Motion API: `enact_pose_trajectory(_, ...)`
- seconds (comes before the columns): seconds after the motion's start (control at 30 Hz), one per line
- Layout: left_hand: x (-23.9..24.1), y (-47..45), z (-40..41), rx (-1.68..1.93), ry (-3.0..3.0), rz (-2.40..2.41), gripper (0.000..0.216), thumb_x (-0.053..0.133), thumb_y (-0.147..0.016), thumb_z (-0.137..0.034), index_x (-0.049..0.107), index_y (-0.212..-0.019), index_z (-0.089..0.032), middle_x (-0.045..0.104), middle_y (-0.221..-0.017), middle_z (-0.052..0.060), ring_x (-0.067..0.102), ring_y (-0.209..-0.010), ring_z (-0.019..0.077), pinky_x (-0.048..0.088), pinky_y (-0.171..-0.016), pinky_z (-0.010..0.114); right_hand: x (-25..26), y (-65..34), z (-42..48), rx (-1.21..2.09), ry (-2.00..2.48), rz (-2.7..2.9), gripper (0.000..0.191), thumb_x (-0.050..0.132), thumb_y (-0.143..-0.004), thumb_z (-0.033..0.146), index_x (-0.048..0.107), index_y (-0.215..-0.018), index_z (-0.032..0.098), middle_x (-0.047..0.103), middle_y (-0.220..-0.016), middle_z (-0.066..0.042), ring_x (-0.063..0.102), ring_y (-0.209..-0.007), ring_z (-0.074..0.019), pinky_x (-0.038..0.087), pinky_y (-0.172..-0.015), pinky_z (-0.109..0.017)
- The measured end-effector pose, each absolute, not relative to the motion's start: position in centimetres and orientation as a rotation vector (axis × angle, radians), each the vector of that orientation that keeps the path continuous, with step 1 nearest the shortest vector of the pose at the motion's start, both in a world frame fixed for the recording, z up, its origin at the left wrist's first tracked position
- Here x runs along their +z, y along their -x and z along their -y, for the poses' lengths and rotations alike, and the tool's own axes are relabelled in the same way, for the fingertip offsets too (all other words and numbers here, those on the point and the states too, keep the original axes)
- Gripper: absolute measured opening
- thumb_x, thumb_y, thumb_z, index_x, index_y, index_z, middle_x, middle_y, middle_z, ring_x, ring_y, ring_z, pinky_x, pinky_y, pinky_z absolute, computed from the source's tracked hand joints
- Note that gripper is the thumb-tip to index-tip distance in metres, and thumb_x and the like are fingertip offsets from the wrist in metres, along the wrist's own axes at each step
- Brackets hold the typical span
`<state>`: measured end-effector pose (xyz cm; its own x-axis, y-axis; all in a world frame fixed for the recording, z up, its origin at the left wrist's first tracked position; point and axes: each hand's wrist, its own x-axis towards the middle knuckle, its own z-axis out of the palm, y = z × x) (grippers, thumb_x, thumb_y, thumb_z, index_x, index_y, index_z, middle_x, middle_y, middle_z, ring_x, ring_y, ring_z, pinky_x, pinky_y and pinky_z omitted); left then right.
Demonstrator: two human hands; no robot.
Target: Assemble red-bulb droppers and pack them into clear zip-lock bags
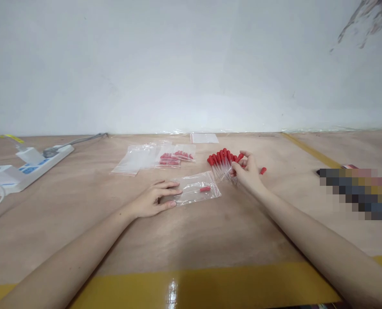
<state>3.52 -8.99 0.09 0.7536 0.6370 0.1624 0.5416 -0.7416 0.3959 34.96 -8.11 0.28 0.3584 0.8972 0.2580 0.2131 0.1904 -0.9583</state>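
Observation:
My left hand (159,198) lies with fingers spread on the left end of a clear zip bag (191,196), which holds one dropper with a red bulb (205,189). My right hand (247,171) pinches a dropper (238,159) by its red bulb end, at the right side of a pile of red-bulbed droppers (221,159). The clear stems of the pile point toward me, and my fingers partly cover them. Just right of my right hand, another red bulb (263,171) rests on the table.
Behind my left hand lie flat clear zip bags (131,161) and filled bags (169,159) with red bulbs inside. A white-looking bag (204,138) is near the wall. A power strip (43,167) with plugs stands at left; a blurred dark object (358,193) is at right.

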Motion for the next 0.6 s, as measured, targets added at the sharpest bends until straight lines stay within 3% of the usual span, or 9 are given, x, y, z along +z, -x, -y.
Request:
enact_pose_trajectory(0.17,0.3,-3.5,9.0,0.397,-2.627,-0.909,0.039,0.05,-0.083,-0.041,0.05,-0.121,-0.031,0.043,-0.133,0.001,0.038,-0.123,0.0208,0.027,-0.105,0.041,-0.8,-32.6,8.8,0.924,1.199,0.882,0.037,0.056,-0.069,0.02,0.03,-0.096,0.023,0.049,-0.066,0.007,0.058,-0.053,-0.0103,0.053,-0.059,-0.028)
enact_pose_trajectory(0.33,0.5,-3.5,9.3,0.412,-2.619,-0.957,0.055,0.051,-0.082,-0.043,0.033,-0.133,-0.029,0.044,-0.133,0.003,0.038,-0.123,0.022,0.027,-0.105,0.043,-0.3,-31.5,10.2,1.175,1.23,0.944,0.018,0.05,-0.076,0.021,0.036,-0.088,0.022,0.056,-0.07,0.003,0.06,-0.056,-0.0098,0.053,-0.059,-0.027)
enact_pose_trajectory(0.5,0.6,-3.5,9.4,0.417,-2.604,-0.969,0.056,0.05,-0.083,-0.043,0.032,-0.133,-0.027,0.042,-0.134,0.004,0.038,-0.122,0.0229,0.031,-0.103,0.041,-0.1,-31.7,10.9,1.26,1.273,1.216,0.026,0.064,-0.066,0.029,0.05,-0.085,0.017,0.056,-0.062,0.003,0.05,-0.046,-0.0078,0.045,-0.045,-0.023)
enact_pose_trajectory(0.6,0.7,-3.5,9.4,0.422,-2.603,-0.961,0.056,0.05,-0.082,-0.044,0.033,-0.133,-0.027,0.043,-0.133,0.004,0.039,-0.122,0.0234,0.032,-0.102,0.041,-0.4,-31.9,10.6,1.087,1.367,1.431,0.028,0.065,-0.065,0.033,0.059,-0.086,0.015,0.061,-0.07,-0.001,0.055,-0.055,-0.0107,0.046,-0.052,-0.024)
